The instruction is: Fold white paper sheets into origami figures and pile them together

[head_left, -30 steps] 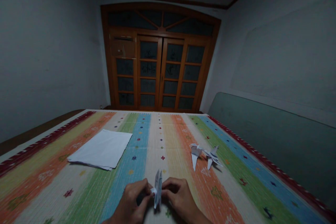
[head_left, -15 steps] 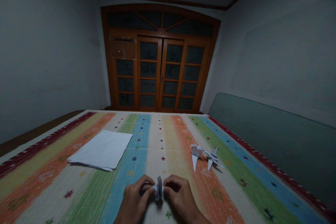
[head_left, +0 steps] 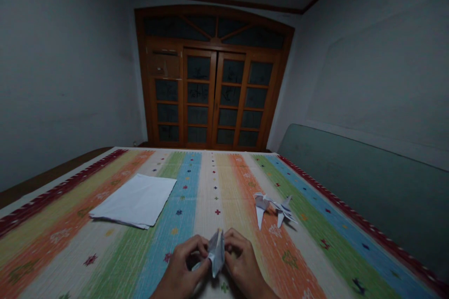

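Note:
My left hand (head_left: 182, 268) and my right hand (head_left: 242, 264) meet at the near edge of a striped, many-coloured mat (head_left: 315, 252). Both pinch a small folded piece of white paper (head_left: 216, 252) between fingertips and thumbs, just above the mat. The paper is creased into a narrow pointed shape that leans slightly left. Each hand's fingers are closed on it, one from each side.
A stack of flat white sheets (head_left: 136, 200) lies to the left on the mat. Two finished folded paper figures (head_left: 273, 208) lie to the right of centre. Wooden glazed doors (head_left: 213, 98) stand at the far end, and a grey-green padded panel (head_left: 368, 191) lines the right wall.
The folded paper stood tall a second ago, was pressed down small between the fingers, and now shows wider and tilted. Both hands stayed in place at the mat's near edge.

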### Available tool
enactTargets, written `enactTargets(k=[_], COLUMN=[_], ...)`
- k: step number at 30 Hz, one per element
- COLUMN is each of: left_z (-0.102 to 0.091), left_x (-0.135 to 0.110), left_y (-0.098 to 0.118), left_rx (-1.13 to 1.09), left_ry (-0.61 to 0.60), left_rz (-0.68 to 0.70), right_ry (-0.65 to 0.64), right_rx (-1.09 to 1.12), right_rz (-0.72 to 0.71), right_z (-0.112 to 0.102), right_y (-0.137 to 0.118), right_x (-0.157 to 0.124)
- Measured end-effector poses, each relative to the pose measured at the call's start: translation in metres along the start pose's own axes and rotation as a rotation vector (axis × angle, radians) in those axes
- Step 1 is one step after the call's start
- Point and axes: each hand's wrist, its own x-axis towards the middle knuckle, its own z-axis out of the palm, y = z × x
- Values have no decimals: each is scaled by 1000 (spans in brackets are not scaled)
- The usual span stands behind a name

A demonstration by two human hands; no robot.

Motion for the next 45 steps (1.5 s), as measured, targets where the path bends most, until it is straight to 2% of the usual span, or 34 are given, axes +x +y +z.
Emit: enactTargets(k=[7, 12, 16, 19, 24, 30, 35, 45], left_z=[1, 1, 1, -1, -4, -2, -2, -2], left_x=[-2, -1, 0, 0, 0, -1, -2, -2], left_y=[-3, -5, -9, -14, -18, -11, -7, -15], left_rx=[-7, -12, -35, -33, 79, 118, 121, 92], left_ry=[33, 34, 56, 63, 102, 72, 71, 65], left_rz=[29, -19, -52, -65, -42, -35, -38, -43], right_ry=[-60, -122, -9, 65, 67, 38, 109, 217], right_rx=[51, 102, 71, 81, 71, 49, 72, -185], right_rz=[17, 24, -54, -59, -53, -48, -72, -357], right_z=[4, 4, -2, -7, -8, -5, -2, -11], right_y=[-6, -8, 1, 4, 1, 10, 16, 4], right_x=[0, -3, -5, -5, -4, -6, -8, -2])
